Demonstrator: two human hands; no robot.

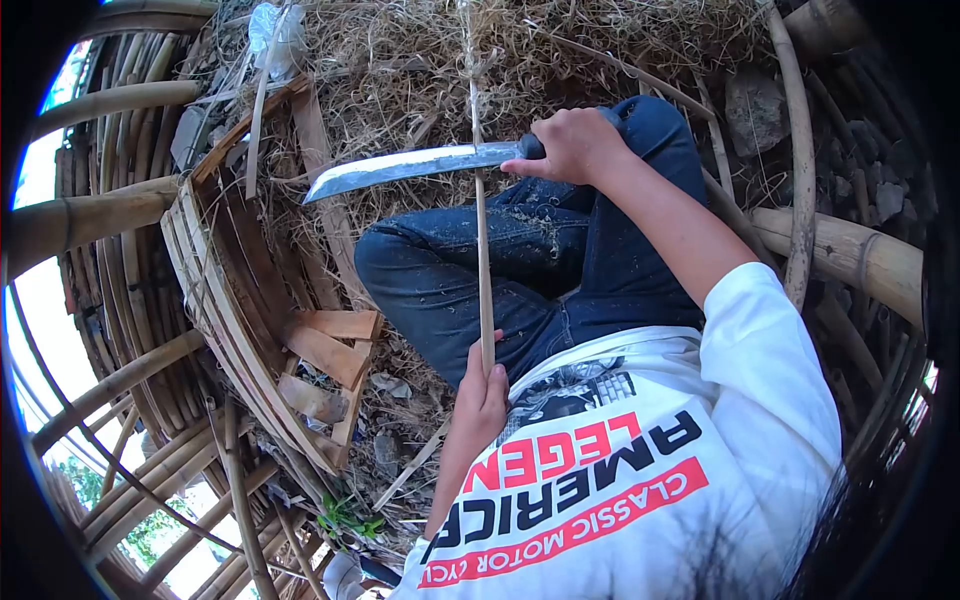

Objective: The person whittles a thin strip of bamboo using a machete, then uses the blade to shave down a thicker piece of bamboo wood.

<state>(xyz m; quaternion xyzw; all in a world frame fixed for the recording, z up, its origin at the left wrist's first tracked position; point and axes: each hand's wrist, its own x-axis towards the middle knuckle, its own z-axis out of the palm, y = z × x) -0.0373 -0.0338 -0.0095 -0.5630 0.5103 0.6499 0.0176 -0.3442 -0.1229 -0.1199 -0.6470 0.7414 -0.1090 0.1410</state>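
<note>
My right hand [572,146] is closed round the black handle of a machete [410,165], whose broad steel blade points to the left. The blade lies across a long, thin bamboo strip [484,250], touching it a little above my crossed legs. Near my waist, my left hand [483,392] grips the strip's lower end. From there the strip runs up and away from me, and curled shavings cling to its far part.
Curly shavings [400,90] cover the ground ahead. To my left stand a bundle of split strips [240,340] and some wood offcuts [335,345]. A bamboo pole [850,255] lies at my right, and a clear plastic bag [277,40] at the upper left.
</note>
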